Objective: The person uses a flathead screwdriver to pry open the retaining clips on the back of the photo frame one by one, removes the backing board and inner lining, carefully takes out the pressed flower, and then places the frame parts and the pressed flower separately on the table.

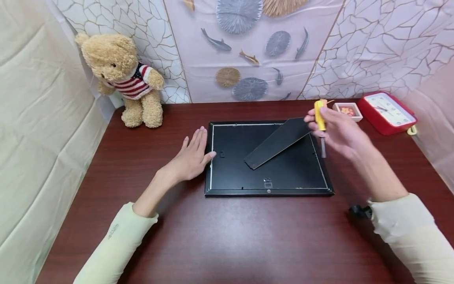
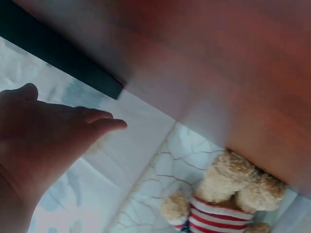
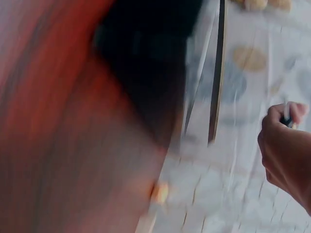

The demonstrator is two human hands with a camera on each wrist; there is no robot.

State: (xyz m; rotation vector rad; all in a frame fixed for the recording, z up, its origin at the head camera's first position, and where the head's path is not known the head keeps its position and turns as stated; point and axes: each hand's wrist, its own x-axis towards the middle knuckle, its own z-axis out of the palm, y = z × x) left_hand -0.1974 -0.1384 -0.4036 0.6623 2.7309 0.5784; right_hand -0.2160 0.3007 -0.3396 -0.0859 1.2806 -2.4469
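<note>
Brace the picture frame with your left hand, whose straight fingers lie along its left rim, thumb over the edge, gripping nothing; angle the screwdriver so its blade spares the frame's back. Your right hand curls around the yellow handle, blade downward. The frame lies back-up on the table, left of that grip, its easel stand ending beside your fingertips.

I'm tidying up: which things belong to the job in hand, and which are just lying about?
In the job:
Black rectangular picture frame, back up, left hand at its edge
Yellow-handled metal screwdriver, in the right hand

Apparently just lying about:
Tan plush teddy bear in striped sweater
Red rectangular white-faced clock
Small white-rimmed square ornament
</note>
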